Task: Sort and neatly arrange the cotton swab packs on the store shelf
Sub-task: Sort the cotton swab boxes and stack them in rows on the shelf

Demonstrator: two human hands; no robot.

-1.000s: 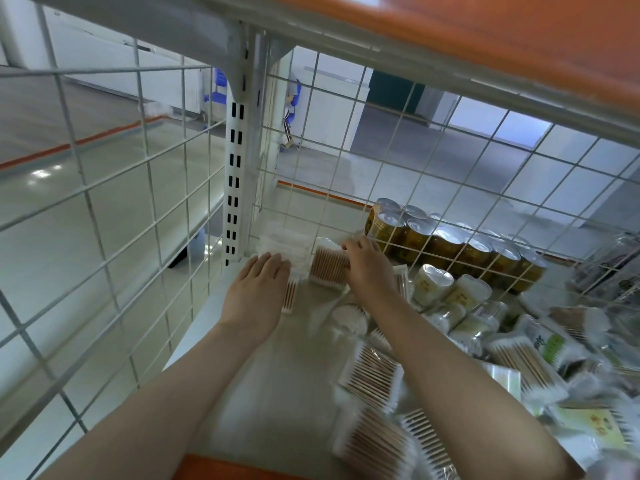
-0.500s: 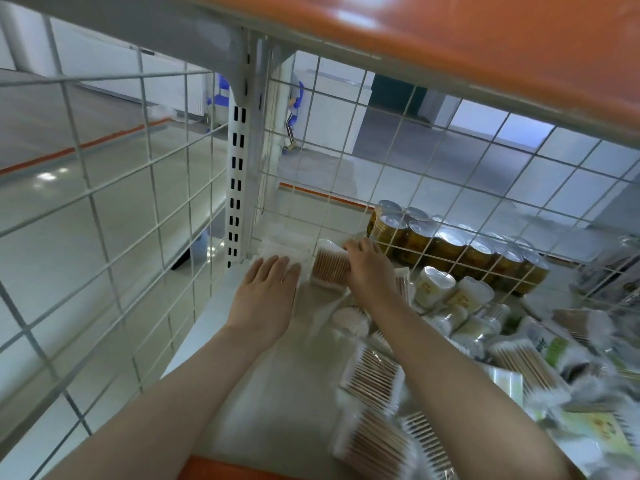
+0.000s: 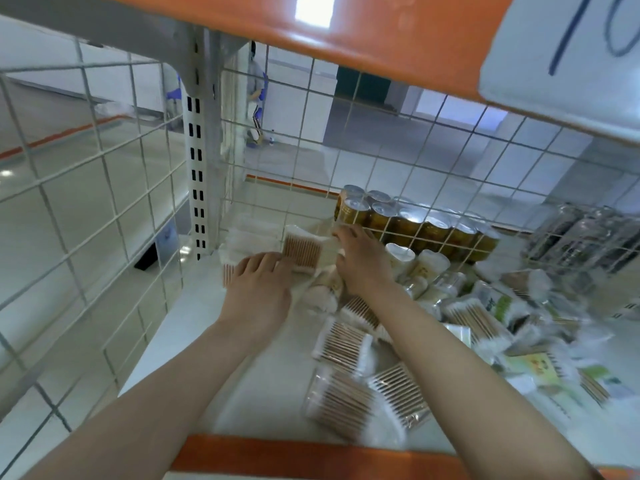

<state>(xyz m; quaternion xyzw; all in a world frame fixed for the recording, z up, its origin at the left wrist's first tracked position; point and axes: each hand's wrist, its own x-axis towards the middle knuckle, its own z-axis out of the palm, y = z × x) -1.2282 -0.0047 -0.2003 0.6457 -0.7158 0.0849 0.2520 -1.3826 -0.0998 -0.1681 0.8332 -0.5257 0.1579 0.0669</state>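
Cotton swab packs (image 3: 341, 344) mostly lie jumbled on the white shelf (image 3: 194, 327); only a few stand at the back-left corner. Left hand (image 3: 258, 292) presses flat there, and right hand (image 3: 362, 263) steadies one pack (image 3: 302, 249), its grip hidden.

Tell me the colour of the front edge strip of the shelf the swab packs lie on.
Orange; the head view shows the strip plainly.

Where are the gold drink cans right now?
In the head view, the gold cans stand in a row behind the wire mesh back, right of centre, just beyond the right hand.
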